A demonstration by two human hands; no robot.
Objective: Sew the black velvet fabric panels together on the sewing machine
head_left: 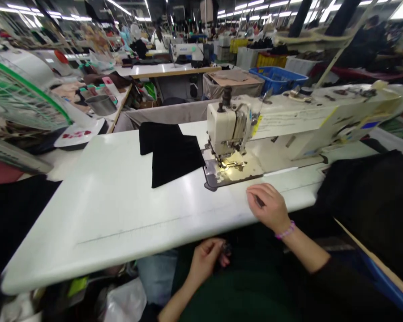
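The left grip (204, 260) is pinched closed, thumb against the fingers, on a small, dark, mottled item (226, 248) that pokes out past the fingertips. Its other fingers are curled in underneath. What the item is cannot be made out; it is held low, just off the front edge of the long, glossy white work surface (121, 201), in front of the wearer's dark clothing.

The right grip (270, 208) is partly curled, with the fingertips bent down close to the thumb, near the front edge of the surface and in front of the sewing machine. A small dark patch shows between thumb and fingers; whether this is a held thing or only shadow, I cannot tell, nor how firmly that grip is closed. A pink and purple band (285, 230) circles the right wrist.

Flat on the surface, left of the cream-coloured metal sewing machine (225, 127), lie overlapping black fabric pieces (176, 158), well apart from both hands. Their right corner reaches the edge of the worn metal needle plate (235, 172), where a small light shines beneath the needle area.
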